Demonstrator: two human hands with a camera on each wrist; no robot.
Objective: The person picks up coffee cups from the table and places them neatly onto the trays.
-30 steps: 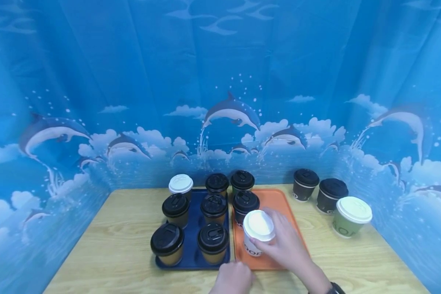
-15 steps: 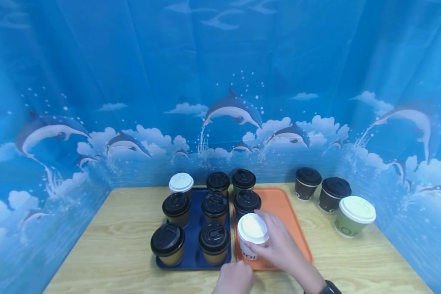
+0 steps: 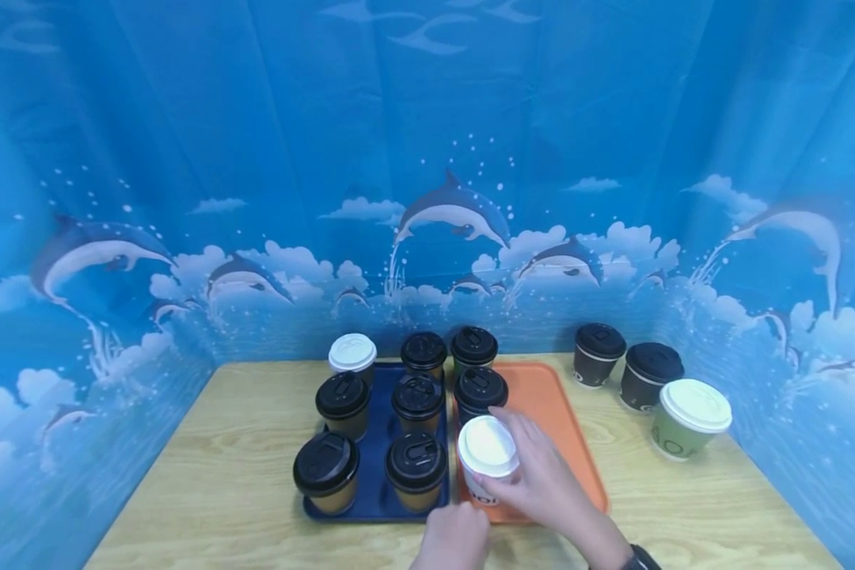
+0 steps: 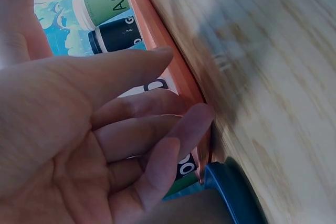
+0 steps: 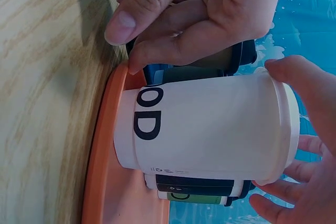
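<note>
My right hand [image 3: 545, 479] holds a white paper cup [image 3: 488, 451] with a white lid, thumb and fingers around the lid's edge in the right wrist view. The cup is upright at the front left of the orange tray [image 3: 541, 388]; its base [image 5: 124, 129] is at the tray floor near the rim. Behind it on the same tray are two cups with black lids, the nearer one [image 3: 480, 386] just behind. My left hand [image 3: 456, 534] is by the front edges of the trays, fingers loosely bent and holding nothing in the left wrist view [image 4: 105, 129].
A dark blue tray [image 3: 379, 443], side by side with the orange one, carries several lidded brown cups, one with a white lid [image 3: 352, 352]. Right of the trays stand two black cups [image 3: 648, 380] and a green cup [image 3: 684, 431]. A blue dolphin-print curtain [image 3: 427, 119] encloses the table.
My right hand has brought the white cup left and slightly nearer to me, toward the front left corner of the orange tray. The left hand has hardly moved.
</note>
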